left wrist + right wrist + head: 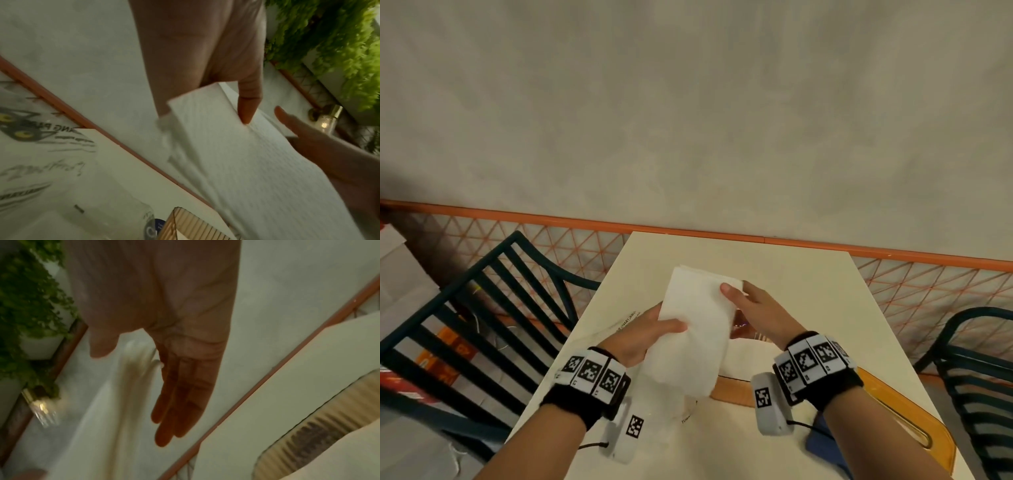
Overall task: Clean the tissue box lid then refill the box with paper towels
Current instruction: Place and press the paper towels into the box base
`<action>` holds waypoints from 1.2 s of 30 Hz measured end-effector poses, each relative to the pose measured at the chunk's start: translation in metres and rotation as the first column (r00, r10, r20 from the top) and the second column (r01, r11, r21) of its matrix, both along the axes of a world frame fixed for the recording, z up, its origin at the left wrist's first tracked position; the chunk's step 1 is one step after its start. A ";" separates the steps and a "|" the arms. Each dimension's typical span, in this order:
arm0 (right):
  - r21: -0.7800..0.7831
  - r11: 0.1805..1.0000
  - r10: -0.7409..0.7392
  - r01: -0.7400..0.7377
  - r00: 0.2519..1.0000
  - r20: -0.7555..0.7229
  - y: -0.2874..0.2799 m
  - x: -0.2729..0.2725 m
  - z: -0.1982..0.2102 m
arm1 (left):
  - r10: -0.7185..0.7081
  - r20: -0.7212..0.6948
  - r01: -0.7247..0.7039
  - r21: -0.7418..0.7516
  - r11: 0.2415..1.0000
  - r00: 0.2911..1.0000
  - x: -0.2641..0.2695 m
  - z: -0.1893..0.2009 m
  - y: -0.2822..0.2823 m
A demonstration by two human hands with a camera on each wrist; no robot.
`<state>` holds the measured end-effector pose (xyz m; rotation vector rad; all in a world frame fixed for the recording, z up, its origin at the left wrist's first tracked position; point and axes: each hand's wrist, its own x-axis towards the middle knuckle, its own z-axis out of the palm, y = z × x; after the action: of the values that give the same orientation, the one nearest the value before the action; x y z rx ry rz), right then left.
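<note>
Above the cream table (808, 284) both hands hold up a thick stack of white paper towels (698, 322). My left hand (654, 332) grips its lower left side, thumb on top (246, 107) and fingers underneath. My right hand (746, 305) pinches the upper right edge, with the thumb on top and straight fingers (180, 395) behind. A ribbed wooden tissue box (732, 387) stands under the stack, mostly hidden, and shows in both wrist views (185, 227) (318, 426). The wooden lid (893, 411), which has a slot, lies flat at the table's right front.
A clear printed plastic wrapper (671, 428) lies on the table under my left arm. A blue item (822, 445) sits under my right forearm. Dark slatted chairs stand left (482, 308) and right (979, 377). An orange rail with lattice (688, 228) runs behind the table.
</note>
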<state>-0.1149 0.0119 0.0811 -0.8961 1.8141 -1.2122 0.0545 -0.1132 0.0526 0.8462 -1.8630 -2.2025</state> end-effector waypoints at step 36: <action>0.542 0.780 -0.130 0.311 0.929 -0.347 0.045 -0.068 -0.099 | 0.211 0.465 0.213 -0.703 0.679 0.860 -0.104 -0.086 0.040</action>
<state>-0.1831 0.0567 -0.0180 -0.5162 2.4033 -0.5731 -0.0499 -0.0736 -0.0331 1.2895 -2.6669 -0.9976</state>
